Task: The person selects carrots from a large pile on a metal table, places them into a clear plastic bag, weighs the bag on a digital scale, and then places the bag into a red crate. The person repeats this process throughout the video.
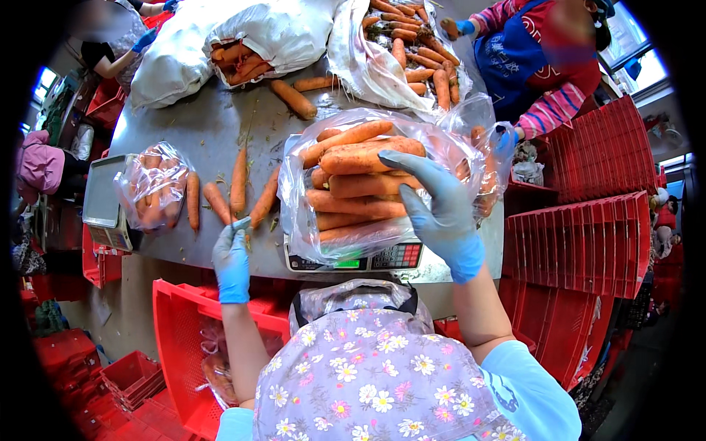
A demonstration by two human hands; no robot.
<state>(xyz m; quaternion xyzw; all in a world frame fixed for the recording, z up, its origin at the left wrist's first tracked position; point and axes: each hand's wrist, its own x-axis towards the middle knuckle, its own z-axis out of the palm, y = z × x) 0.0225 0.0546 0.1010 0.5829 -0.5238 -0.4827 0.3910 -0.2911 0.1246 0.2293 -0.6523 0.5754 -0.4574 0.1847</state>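
A clear plastic bag of carrots (353, 187) lies on a digital scale (382, 259) at the table's near edge. My right hand (434, 206), in a blue glove, rests spread on the bag's right side, fingers over the carrots. My left hand (232, 257), also gloved in blue, pinches the near end of a loose carrot (262, 200) on the grey table (198, 125). More loose carrots (218, 202) lie just left of it. A floral apron covers my chest below.
A second bagged lot (151, 187) sits on another scale (103, 195) at left. White sacks of carrots (243, 44) lie at the table's far side. A person in a blue apron (529, 59) works at right. Red crates (588, 242) stack right and below.
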